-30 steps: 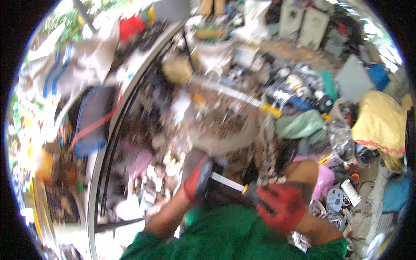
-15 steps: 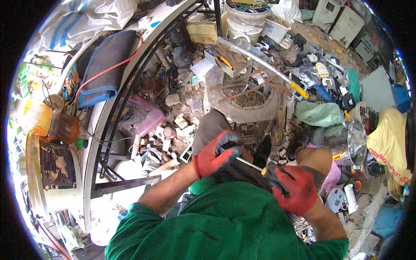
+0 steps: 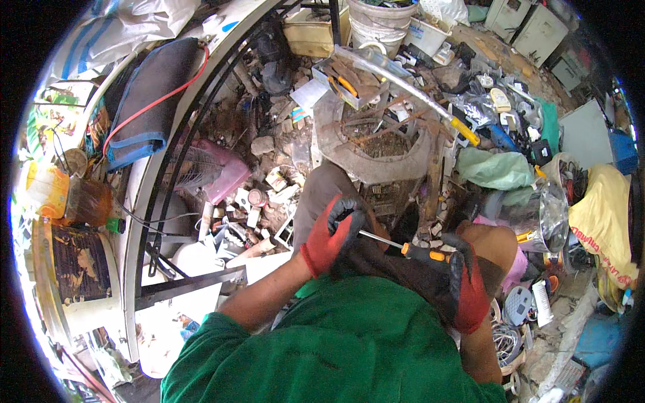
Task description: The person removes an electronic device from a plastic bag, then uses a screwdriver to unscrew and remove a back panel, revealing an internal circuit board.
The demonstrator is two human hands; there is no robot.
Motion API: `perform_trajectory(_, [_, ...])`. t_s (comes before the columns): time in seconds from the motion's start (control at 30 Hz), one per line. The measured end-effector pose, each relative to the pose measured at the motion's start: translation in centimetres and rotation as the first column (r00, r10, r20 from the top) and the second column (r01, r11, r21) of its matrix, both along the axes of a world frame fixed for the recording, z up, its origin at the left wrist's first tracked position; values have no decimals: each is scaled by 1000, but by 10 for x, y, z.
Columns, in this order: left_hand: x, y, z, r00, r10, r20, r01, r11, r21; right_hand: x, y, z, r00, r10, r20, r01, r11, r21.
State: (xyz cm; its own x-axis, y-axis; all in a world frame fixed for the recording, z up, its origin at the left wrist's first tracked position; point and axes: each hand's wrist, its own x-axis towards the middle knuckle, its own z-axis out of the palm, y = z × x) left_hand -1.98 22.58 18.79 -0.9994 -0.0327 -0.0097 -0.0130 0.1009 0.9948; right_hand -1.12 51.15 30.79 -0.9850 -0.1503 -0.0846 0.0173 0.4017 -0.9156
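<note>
Nearer the wearer than the grey ring [image 3: 396, 176] on the ground, a screwdriver [image 3: 420, 252] lies across the lap between two gloved hands set apart. The left hand [image 3: 338, 232] is curled round the far end of its shaft, hiding the tip; the right hand [image 3: 468, 282] has its fingers bent at the butt of the handle, and whether they grip it cannot be told. At the ring's far edge an open box [image 3: 347, 86] holds orange-handled tools. Beyond the ring stand a white bucket [image 3: 378, 30] with green boards at its mouth, a white tub [image 3: 424, 39] beside it and a beige box [image 3: 308, 35] to the left. Right of the ring are a clear bag [image 3: 552, 215], a green bag [image 3: 494, 168] and, farther out, a yellow sack [image 3: 598, 208]; a basket [image 3: 496, 312] of coiled wire sits nearer the wearer on that side. The ground around the ring is bare earth, stones and scrap. Left of it runs a white-edged frame [image 3: 133, 282], with a folded dark cloth [image 3: 151, 101] and an orange jug [image 3: 46, 191] past it; grey cabinets [image 3: 507, 19] stand far beyond, to the right.
</note>
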Motion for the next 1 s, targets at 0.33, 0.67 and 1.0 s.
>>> perform_trajectory(0.33, [5,7,-23,991,-11,131,-22,969,247,2,7,6,966,165,-198,-196,970,-147])
perform_trajectory(0.67, [3,-4,-37,994,-96,44,90,989,120,2,23,-15,971,118,-206,-151,977,-150])
perform_trajectory(1.0, [-10,7,19,976,-49,210,-69,852,519,-15,9,1,930,238,-281,-246,969,6])
